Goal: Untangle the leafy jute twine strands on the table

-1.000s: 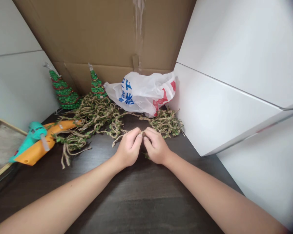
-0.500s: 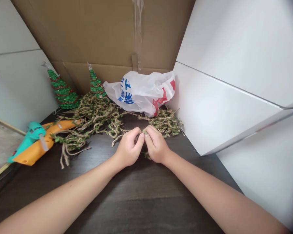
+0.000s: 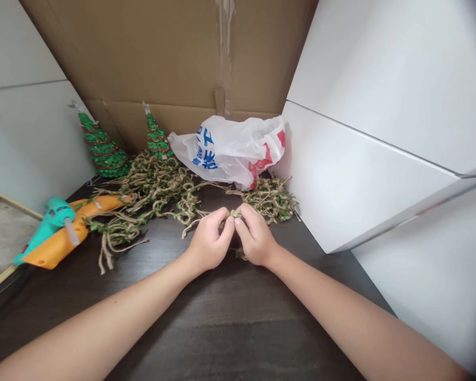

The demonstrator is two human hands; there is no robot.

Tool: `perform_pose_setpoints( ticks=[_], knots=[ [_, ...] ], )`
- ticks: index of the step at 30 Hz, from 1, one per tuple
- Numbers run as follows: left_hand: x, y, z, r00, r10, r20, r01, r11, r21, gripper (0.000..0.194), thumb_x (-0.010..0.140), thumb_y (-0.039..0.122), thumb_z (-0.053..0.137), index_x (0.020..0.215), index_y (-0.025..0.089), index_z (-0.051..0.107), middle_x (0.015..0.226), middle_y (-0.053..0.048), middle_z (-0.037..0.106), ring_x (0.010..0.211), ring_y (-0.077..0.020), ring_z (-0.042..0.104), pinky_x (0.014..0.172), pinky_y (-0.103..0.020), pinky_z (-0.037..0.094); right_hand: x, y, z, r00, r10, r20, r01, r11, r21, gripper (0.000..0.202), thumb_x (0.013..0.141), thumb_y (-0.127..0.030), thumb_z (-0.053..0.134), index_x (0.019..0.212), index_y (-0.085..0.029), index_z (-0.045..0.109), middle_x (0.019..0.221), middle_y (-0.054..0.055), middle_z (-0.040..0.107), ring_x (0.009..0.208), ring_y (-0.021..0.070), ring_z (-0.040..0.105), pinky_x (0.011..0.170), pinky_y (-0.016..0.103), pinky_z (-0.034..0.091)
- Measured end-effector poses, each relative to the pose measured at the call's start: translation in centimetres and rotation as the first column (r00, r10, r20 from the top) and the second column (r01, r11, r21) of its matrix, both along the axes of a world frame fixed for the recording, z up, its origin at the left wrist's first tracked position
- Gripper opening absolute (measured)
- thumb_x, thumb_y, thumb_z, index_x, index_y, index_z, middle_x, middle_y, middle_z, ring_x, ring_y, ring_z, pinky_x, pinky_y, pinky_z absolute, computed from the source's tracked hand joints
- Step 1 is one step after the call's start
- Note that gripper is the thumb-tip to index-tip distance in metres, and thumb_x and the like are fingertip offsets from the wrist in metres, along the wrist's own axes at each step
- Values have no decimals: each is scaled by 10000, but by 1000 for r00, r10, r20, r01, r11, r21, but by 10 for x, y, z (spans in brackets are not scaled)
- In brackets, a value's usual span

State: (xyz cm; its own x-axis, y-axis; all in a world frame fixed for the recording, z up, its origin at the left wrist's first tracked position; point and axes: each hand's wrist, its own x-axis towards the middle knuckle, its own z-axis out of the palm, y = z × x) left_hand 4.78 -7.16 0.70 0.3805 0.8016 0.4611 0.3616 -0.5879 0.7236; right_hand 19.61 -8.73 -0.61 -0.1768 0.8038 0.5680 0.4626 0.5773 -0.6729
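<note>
Thumb to thumb over the dark table, my left hand [image 3: 211,239] and my right hand [image 3: 255,236] both pinch one piece of leafy jute twine [image 3: 235,214]. Only a small green-and-tan bit of it shows between the fingertips; another leafy end hangs below my right palm. Close beyond my right hand lies a pile of leafy twine [image 3: 272,199]. A larger tangle of the same twine [image 3: 158,182] spreads beyond and left of my left hand. The inner fingers of both hands are hidden from view.
A white plastic bag [image 3: 234,148] with blue and red print lies at the back, before a cardboard sheet [image 3: 162,58]. Two small green Christmas trees [image 3: 103,151] stand back left. A teal-and-orange glue gun [image 3: 57,233] rests at left. White panels [image 3: 365,174] flank the table [image 3: 206,333].
Both hands keep nearly the same place. Slightly more of the green twine shows between the fingertips now, and the right fingers have shifted a little.
</note>
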Motion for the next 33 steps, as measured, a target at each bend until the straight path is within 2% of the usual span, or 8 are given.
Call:
perform_pose_setpoints(
  ticks=[4,11,17,21,23,28,33],
  knots=[
    [0,0,0,1000,8,-6,-8,1000,-9,305,975,254,439,680,190,400,617,47,394,576,-107,369,599,-269,298,-1,-1,0,999,-47,-10,47,999,-18,167,965,-211,427,803,-223,388,772,-9,461,726,156,450,698,313,352],
    [0,1,0,1000,9,-17,-9,1000,-11,314,977,263,442,675,190,398,619,42,416,583,-109,391,607,-266,313,-1,0,1,998,-62,-23,61,998,-35,267,989,-259,429,737,-226,350,715,-24,427,676,142,429,656,303,329],
    [0,1,0,998,2,-56,-2,1000,-2,290,976,263,449,697,186,452,639,29,468,605,-119,437,630,-266,344,-1,-1,2,997,-51,-54,50,999,-18,259,1022,-260,363,774,-219,428,771,2,477,751,157,480,729,319,392],
    [0,0,1,998,-2,-66,2,1000,1,272,979,271,452,723,184,483,657,23,496,621,-125,464,644,-266,360,0,0,2,983,-171,-70,175,983,55,250,1014,-278,391,817,-203,526,901,55,467,937,198,494,872,365,431],
    [0,0,1,998,-1,-70,1,1000,3,262,978,270,451,734,185,490,660,22,501,624,-128,469,647,-267,364,0,1,1,974,-218,-66,222,974,55,256,1012,-294,404,818,-203,543,898,56,465,929,202,494,869,373,432],
    [0,0,0,997,-14,-74,15,1000,12,266,976,258,456,722,183,475,660,24,496,629,-123,466,651,-262,367,-1,2,2,988,-150,-18,150,989,0,279,1024,-289,398,771,-216,491,757,9,528,763,168,490,762,331,390],
    [0,1,-2,995,-30,-90,30,1000,4,262,973,262,461,726,176,488,669,20,515,635,-121,474,652,-263,369,-1,1,3,992,-108,-67,102,992,-79,264,1022,-310,409,794,-215,501,758,-6,565,719,146,513,713,297,388]
  ],
)
